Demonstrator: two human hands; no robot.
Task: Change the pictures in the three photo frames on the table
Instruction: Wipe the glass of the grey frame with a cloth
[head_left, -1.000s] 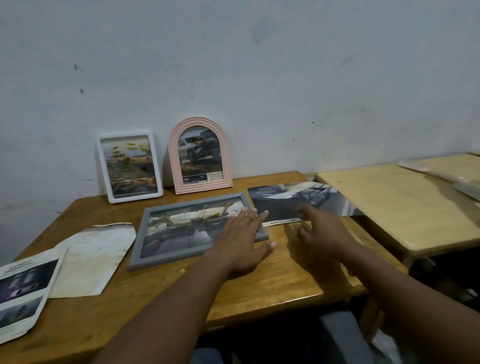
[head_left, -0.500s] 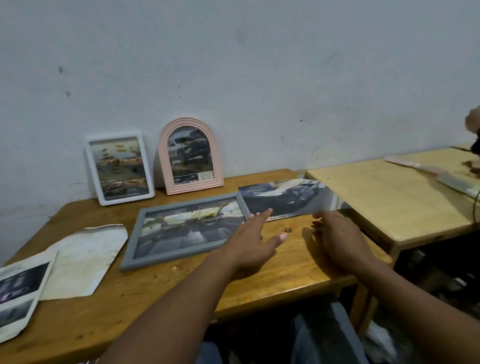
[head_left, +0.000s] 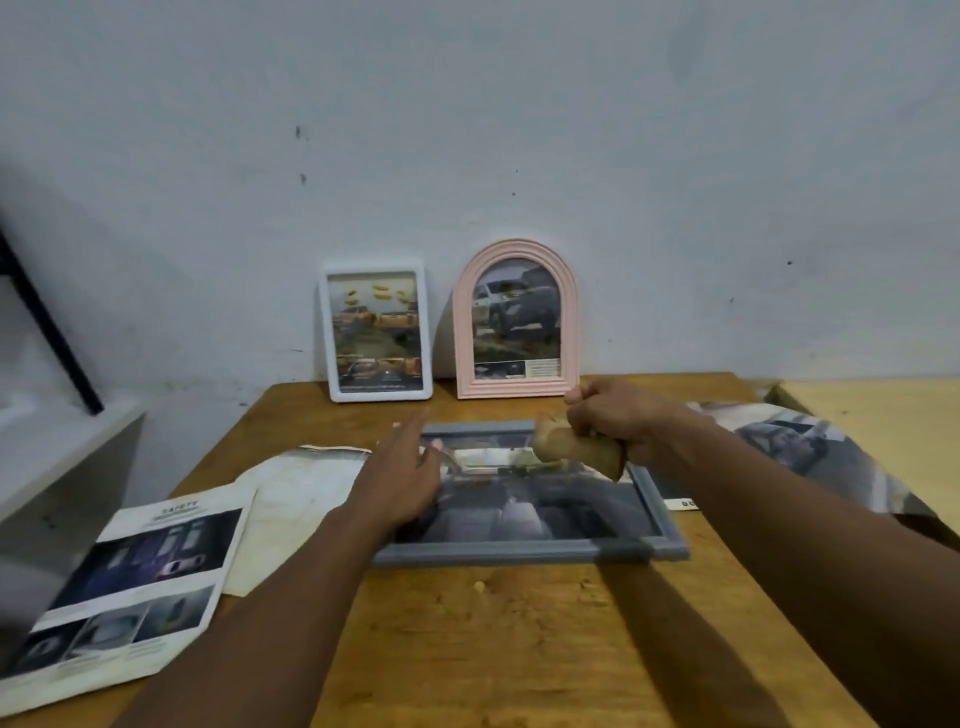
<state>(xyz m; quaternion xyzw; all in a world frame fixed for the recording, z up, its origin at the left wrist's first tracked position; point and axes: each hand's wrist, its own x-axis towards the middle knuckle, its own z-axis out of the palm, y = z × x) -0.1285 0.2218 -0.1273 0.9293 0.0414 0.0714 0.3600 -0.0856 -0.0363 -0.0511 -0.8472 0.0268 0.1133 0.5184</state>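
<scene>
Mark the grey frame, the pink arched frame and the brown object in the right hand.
grey frame (head_left: 519, 552): head view, middle of its near rail.
pink arched frame (head_left: 514, 387): head view, its bottom rail.
brown object (head_left: 576, 449): head view, its middle, just below the gripping right hand (head_left: 623, 415).

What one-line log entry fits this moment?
left hand: open, at grey frame | right hand: grips brown object above it | white frame, pink frame: upright
</scene>
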